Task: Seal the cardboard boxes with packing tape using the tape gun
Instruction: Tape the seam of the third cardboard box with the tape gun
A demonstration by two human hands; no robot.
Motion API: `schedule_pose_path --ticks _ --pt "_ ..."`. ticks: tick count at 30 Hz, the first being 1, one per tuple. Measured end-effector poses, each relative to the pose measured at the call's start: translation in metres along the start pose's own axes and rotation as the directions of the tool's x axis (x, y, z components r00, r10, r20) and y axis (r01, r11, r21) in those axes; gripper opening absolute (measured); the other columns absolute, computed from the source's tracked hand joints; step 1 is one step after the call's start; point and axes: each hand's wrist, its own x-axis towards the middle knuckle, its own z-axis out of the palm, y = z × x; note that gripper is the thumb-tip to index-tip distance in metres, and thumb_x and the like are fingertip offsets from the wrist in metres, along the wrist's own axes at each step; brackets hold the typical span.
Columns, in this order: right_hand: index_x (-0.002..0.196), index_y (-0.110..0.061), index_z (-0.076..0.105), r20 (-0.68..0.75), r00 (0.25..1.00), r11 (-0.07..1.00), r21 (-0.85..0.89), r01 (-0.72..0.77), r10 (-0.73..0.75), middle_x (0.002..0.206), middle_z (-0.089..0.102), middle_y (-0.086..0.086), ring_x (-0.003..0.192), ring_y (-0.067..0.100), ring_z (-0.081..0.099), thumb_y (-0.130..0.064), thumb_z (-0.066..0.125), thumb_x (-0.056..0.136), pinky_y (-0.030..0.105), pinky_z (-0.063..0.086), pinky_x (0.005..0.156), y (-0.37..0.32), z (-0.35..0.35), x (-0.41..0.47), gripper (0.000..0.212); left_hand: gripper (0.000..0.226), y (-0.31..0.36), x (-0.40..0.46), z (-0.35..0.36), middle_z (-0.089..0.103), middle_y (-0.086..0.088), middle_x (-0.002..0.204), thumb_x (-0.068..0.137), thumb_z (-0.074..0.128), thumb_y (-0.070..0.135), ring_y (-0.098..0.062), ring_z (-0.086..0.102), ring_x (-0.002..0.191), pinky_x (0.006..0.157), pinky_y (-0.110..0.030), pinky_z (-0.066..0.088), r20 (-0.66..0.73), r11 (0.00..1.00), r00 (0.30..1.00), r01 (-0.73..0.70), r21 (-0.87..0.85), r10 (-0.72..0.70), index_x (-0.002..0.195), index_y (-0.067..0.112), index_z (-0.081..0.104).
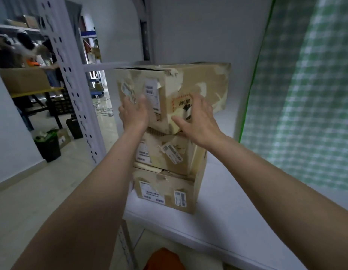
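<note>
Three boxes point(165, 133) stacked on shelf point(218, 207) — bin point(48, 147) left; curtain point(305, 94) right.

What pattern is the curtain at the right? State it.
Green-and-white check, on the curtain, head view.

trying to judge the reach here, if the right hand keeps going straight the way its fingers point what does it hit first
Most likely the right-hand face of the top cardboard box: the right hand points at it with straight fingers, near its red-bordered label. Whether they already touch is unclear.

On the worn brown cardboard box at the top of the stack point(188, 82), we read "UN 3481", printed upside down inside a red hatched-border label point(181, 104). We cannot make out the blurred print on the white barcode stickers point(151, 90).
</note>
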Motion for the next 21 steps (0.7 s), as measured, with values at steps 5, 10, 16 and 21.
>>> schedule_pose_path --ticks 5,10,16,21 --pt "0.153 -0.015 0.007 -0.042 0.999 0.996 0.083 -0.019 0.023 0.160 0.008 0.008 0.147 0.025 0.009 -0.047 0.057 0.090 0.045 0.018 0.118 -0.004 0.016 0.013 0.087 0.114 -0.009 0.030 0.010 0.044 -0.005 0.144 0.056 0.032 0.094 -0.028 0.046 0.128 0.104 -0.052 0.038 0.117 0.962 0.984 0.161 -0.220 -0.137 0.147 0.026 0.024" --pt "0.153 -0.020 0.003 -0.039 0.999 0.993 0.121 -0.014 0.019 0.161 0.005 0.003 0.147 0.020 0.006 -0.052 0.056 0.088 0.045 0.017 0.119 0.002 0.021 0.019 0.090 0.132 -0.020 0.055 0.022 0.043 0.000 0.145 0.038 0.040 0.102 -0.023 0.044 0.131 0.107 -0.051 0.036 0.083 0.908 0.985 0.174 -0.382 -0.153 0.147 0.030 0.024" --pt "0.153 -0.020 0.003 -0.049 0.999 0.987 0.163 0.003 0.005 0.160 0.007 0.003 0.147 0.018 0.008 -0.053 0.058 0.087 0.044 0.018 0.119 0.010 0.012 0.019 0.092 0.129 -0.010 0.051 0.022 0.028 -0.001 0.155 0.040 0.046 0.101 -0.027 0.028 0.141 0.111 -0.057 0.028 0.072 0.896 0.988 0.156 -0.416 -0.138 0.149 0.038 0.016" --pt "0.152 -0.017 0.006 -0.118 0.992 0.986 0.166 -0.024 0.044 0.156 0.018 0.007 0.143 0.023 0.020 -0.053 0.064 0.081 0.046 0.025 0.116 0.015 0.007 0.024 0.098 0.126 0.016 0.024 0.020 0.014 -0.006 0.157 0.052 0.061 0.086 -0.031 0.016 0.143 0.112 -0.060 0.018 0.103 0.963 0.991 0.104 -0.250 -0.080 0.152 0.034 0.005"
